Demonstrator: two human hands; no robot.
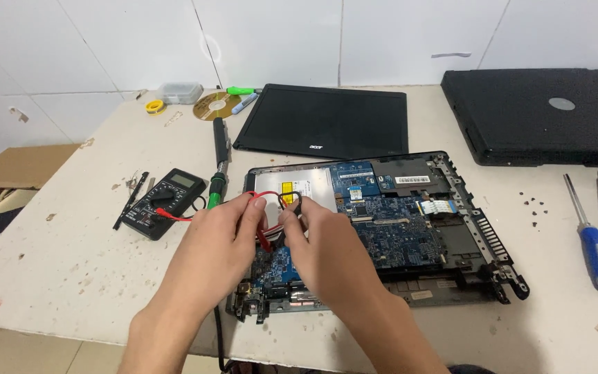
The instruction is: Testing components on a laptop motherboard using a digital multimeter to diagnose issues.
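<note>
An opened laptop base (pixel 479 228) lies on the table with its blue circuit board (pixel 396 232) and a silver drive (pixel 306 187) exposed. My left hand (pixel 219 242) pinches a red test lead (pixel 261 208) over the board's left side. My right hand (pixel 316 242) grips a black test lead (pixel 291 201) right beside it. The two hands touch at the fingertips. A black multimeter (pixel 164 202) sits to the left, with a red wire running from it toward my left hand.
A detached laptop screen (pixel 323 121) lies behind the base, and a closed black laptop (pixel 541 114) sits at the back right. A blue-handled screwdriver (pixel 593 242) rests at the right. A soldering iron (pixel 219 156), disc (pixel 212 105), tape roll (pixel 154 106) and plastic box (pixel 180 91) lie at the back left.
</note>
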